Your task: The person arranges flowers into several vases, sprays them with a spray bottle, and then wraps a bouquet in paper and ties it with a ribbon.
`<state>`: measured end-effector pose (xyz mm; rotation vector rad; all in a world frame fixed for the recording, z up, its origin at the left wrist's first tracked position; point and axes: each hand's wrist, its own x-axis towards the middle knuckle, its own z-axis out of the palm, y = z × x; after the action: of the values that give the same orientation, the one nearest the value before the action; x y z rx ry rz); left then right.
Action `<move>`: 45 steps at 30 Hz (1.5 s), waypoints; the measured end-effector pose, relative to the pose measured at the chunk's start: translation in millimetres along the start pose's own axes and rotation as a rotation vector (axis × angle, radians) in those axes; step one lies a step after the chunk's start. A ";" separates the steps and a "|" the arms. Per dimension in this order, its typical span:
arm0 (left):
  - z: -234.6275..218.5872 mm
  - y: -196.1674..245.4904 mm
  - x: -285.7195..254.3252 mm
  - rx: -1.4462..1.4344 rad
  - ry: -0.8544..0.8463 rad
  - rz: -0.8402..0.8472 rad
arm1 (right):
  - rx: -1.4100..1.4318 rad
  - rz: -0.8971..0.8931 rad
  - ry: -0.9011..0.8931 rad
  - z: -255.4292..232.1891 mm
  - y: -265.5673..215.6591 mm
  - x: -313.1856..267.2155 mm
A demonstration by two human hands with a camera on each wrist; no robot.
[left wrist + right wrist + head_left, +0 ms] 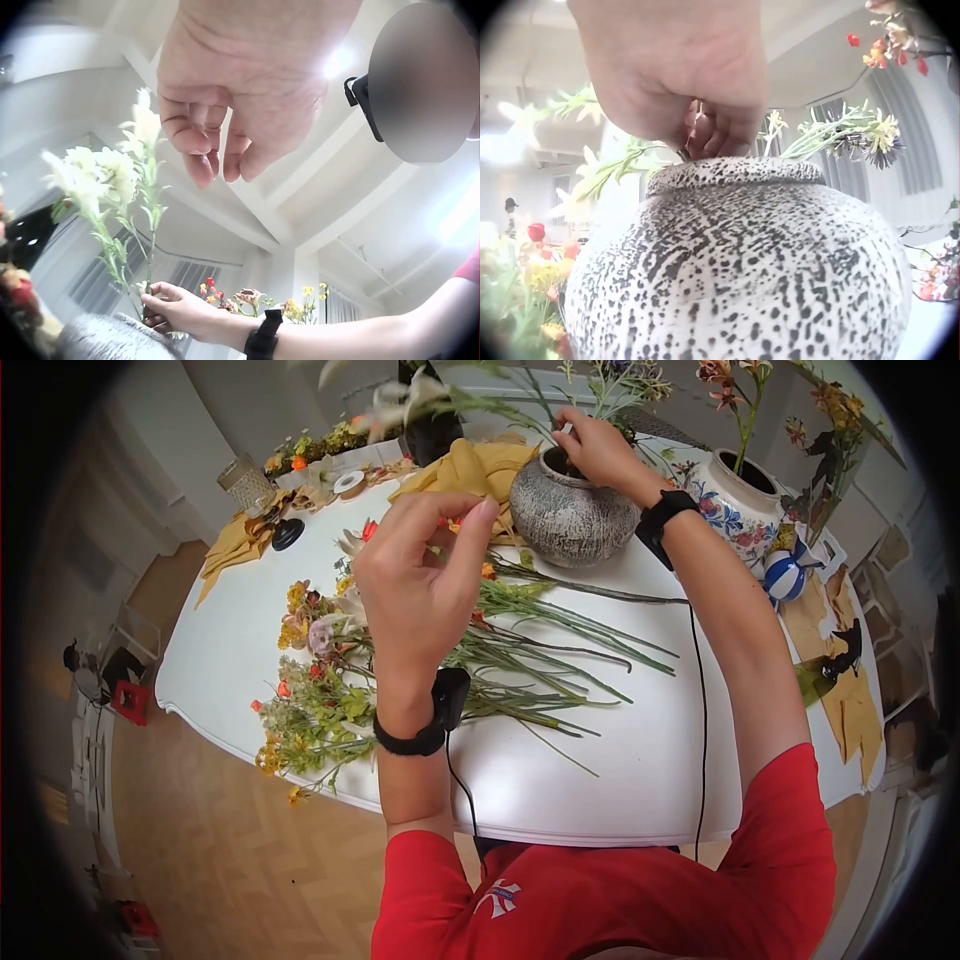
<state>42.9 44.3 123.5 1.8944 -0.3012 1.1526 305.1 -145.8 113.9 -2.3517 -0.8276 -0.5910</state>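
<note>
At the mouth of the speckled grey vase (pixel 572 518), the right hand (pixel 603 452) pinches the stems of white flowers (pixel 112 176). In the right wrist view, that hand (pixel 682 82) hangs over the rim of the vase (pixel 739 262), its fingertips partly hidden behind the rim. Raised above the cut flower stems, the left hand (pixel 420 575) holds nothing, its fingers loosely bent. The left wrist view shows the left hand (pixel 244 97) with fingers relaxed, apart from the white flowers. Purple and pale yellow sprigs (pixel 855 131) stand in the vase.
Loose flowers (pixel 325 705) with long stems lie across the white table (pixel 560 800). To the right stand a floral-painted vase (pixel 735 510) and a blue-striped ball-shaped item (pixel 785 575). Mustard cloth (pixel 465 470), a ribbon roll (pixel 349 484) and a flower box are at the back. Black cables cross the table.
</note>
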 end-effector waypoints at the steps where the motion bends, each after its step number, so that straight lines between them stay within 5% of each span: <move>1: 1.1 0.3 -0.4 0.013 -0.010 0.001 | -0.013 -0.115 0.084 1.2 6.5 -0.5; 11: 36.4 -3.9 12.1 0.063 -0.256 -0.077 | 0.183 0.130 -0.012 -28.8 16.8 -22.5; 17: 74.6 -8.3 52.8 0.175 -0.430 -0.090 | 0.067 0.132 0.029 -21.0 25.6 -37.0; 22: 127.7 -44.3 93.8 0.313 -0.408 -0.044 | 0.075 0.273 -0.049 -29.7 16.9 -46.1; 28: 181.2 -54.6 132.5 0.468 -0.367 -0.056 | 0.035 0.208 -0.064 -30.7 12.4 -50.3; 45: 217.2 -93.4 117.9 0.555 -0.558 -0.133 | 0.143 0.213 -0.004 -36.6 47.0 -66.2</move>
<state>292.0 -43.5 126.4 2.6738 -0.1565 0.6300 281.8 -227.2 86.3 -2.2725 -0.5897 -0.4239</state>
